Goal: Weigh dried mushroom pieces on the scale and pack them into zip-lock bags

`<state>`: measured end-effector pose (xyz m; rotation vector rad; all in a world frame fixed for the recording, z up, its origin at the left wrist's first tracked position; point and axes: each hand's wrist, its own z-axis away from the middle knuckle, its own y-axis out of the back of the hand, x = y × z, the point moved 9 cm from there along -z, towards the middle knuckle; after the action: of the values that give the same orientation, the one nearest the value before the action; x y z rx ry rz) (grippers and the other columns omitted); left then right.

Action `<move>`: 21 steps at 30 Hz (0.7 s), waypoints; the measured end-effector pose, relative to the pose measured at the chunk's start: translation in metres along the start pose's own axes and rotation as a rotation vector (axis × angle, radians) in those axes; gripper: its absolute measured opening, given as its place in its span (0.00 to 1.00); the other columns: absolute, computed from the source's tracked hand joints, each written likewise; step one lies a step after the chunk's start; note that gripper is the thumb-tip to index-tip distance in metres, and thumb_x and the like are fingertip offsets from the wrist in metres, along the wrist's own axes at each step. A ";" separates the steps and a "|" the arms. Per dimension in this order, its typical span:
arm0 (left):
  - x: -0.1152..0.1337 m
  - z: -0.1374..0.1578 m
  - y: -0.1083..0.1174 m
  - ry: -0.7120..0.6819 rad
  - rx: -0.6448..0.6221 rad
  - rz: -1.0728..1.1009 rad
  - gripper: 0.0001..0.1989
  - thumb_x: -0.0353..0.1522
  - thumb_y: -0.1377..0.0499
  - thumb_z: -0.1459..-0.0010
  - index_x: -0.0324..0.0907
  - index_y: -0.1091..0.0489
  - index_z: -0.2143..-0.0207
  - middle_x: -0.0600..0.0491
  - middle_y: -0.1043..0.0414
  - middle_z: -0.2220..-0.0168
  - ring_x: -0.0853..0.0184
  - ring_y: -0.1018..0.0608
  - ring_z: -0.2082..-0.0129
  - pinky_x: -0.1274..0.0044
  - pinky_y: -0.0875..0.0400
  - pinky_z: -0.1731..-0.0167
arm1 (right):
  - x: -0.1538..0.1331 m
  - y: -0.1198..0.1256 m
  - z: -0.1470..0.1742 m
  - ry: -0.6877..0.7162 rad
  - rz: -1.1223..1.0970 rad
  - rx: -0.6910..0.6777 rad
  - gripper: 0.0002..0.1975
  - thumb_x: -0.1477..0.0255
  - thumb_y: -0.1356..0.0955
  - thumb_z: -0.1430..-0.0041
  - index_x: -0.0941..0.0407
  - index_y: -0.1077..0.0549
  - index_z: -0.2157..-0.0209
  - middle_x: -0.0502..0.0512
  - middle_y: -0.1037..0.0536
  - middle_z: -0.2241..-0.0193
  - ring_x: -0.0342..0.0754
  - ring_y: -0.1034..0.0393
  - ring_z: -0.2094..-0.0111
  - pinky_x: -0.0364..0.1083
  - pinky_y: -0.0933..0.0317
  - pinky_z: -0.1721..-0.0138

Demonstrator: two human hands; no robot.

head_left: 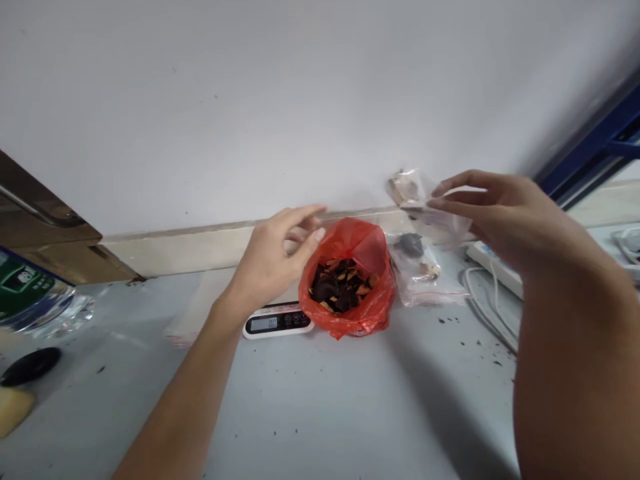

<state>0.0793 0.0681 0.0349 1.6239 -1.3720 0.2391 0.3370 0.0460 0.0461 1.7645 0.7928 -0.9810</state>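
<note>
My right hand (493,200) pinches a clear plastic bag (425,212) with pale and dark pieces at its far end. Below it, another clear bag (420,277) with a dark piece and pale bits lies on the table. A red plastic bag (383,303) stands in the middle, its mouth wide and dark brown and tan dried slices (345,283) inside. Beside its left rim hovers my left hand (280,250), thumb and fingers apart, with nothing in them. Under that hand sits a white digital scale (277,325), its display reading about 0.0.
Flat clear bags (193,310) lie left of the scale. A large plastic bottle (37,293) and a black disc (31,367) are at the far left. To the right are a white power strip (495,267) and cables (483,307). A wall (250,120) rises behind; dark crumbs dot the table.
</note>
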 end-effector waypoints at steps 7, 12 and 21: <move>-0.022 0.000 0.012 0.099 0.010 0.385 0.24 0.49 0.34 0.40 0.46 0.27 0.48 0.48 0.19 0.55 0.60 0.18 0.54 0.71 0.21 0.55 | -0.019 -0.120 0.026 -0.098 -0.516 -0.658 0.22 0.66 0.19 0.67 0.52 0.31 0.72 0.47 0.25 0.76 0.43 0.32 0.77 0.43 0.38 0.76; -0.046 0.003 0.046 0.227 0.176 0.243 0.19 0.50 0.34 0.42 0.47 0.34 0.64 0.57 0.29 0.75 0.67 0.24 0.76 0.76 0.27 0.76 | -0.014 -0.139 0.028 -0.133 -0.484 -0.692 0.15 0.57 0.24 0.48 0.53 0.25 0.69 0.54 0.19 0.68 0.51 0.24 0.64 0.50 0.27 0.59; -0.056 0.015 0.065 0.190 0.284 -0.104 0.10 0.39 0.41 0.38 0.45 0.36 0.69 0.56 0.30 0.71 0.68 0.26 0.68 0.79 0.28 0.67 | -0.013 -0.150 0.035 -0.058 -0.173 -0.808 0.19 0.58 0.20 0.55 0.55 0.26 0.82 0.46 0.31 0.82 0.41 0.38 0.78 0.44 0.40 0.75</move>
<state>-0.0008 0.0999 0.0241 1.8482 -1.1434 0.5320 0.1956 0.0655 -0.0129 0.9778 1.1199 -0.6693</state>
